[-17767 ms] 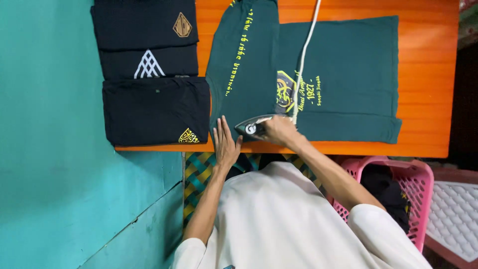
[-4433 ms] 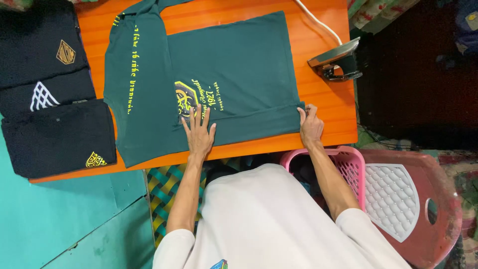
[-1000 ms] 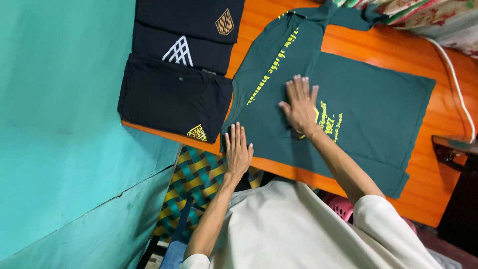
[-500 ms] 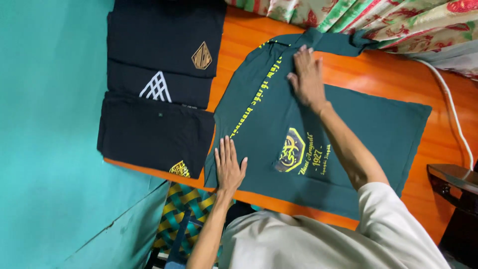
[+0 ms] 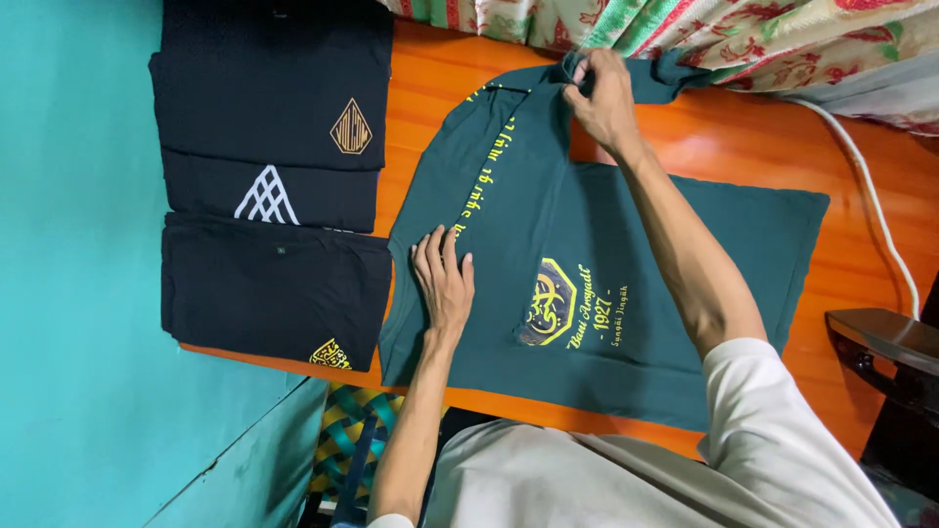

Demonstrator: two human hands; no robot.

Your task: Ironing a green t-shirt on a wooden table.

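Orange table [image 5: 743,147]: left hand [image 5: 445,279] flat on green shirt [image 5: 518,225]; right hand [image 5: 602,98] fingers pinch its far edge.

Shirt [image 5: 606,254] spread flat on the table [image 5: 743,147], with three folded shirts [image 5: 274,186] stacked overlapping just to its left. Iron [image 5: 880,342] at the table's right edge, its cord [image 5: 871,196] running behind along the tabletop. Curtain [image 5: 704,34] hangs behind the table.

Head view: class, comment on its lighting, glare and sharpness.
Head view: even indoor light; soft sheen on the orange table; green shirt and both hands, left hand and right hand, sharp; black folded shirts lose fold detail in darkness.
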